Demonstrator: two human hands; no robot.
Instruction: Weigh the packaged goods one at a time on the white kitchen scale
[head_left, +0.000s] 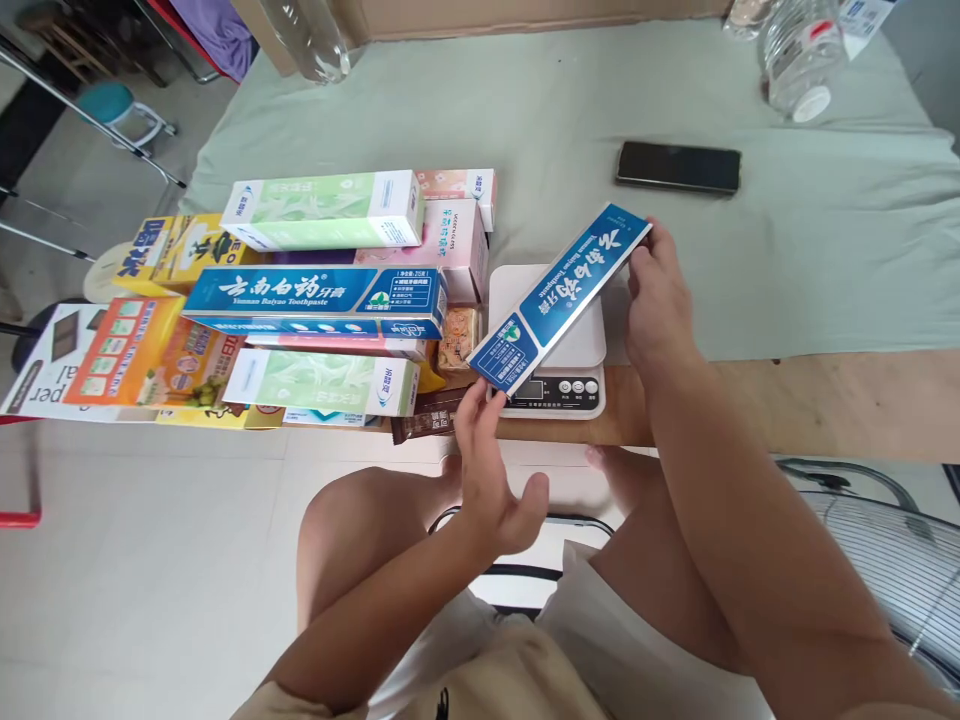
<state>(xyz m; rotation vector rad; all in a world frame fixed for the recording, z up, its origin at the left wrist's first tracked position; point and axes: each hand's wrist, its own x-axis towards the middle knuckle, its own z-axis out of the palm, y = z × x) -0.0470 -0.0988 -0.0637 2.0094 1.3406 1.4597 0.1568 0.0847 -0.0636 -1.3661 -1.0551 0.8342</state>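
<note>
Looks like a home room to me: cloth-covered table (847,270), pale tiled floor (150,560), teal-topped stool (106,101), purple fabric (219,32), fan-like wire grille (885,550) to my right.

Just the one cam, worn on the head, aimed forward and pretty steeply down; it's near enough that the shirt (510,675) and bent knees (356,525) take up the bottom centre, with forearms (390,610) running up from the lower edge to the left hand (489,490) and right hand (661,310) around mid-frame; the tabletop (712,402) spans the middle and upper frame; view's wide too, so floor (165,560) shows lower left and a stool (109,102) looks tiny upper left.
</note>
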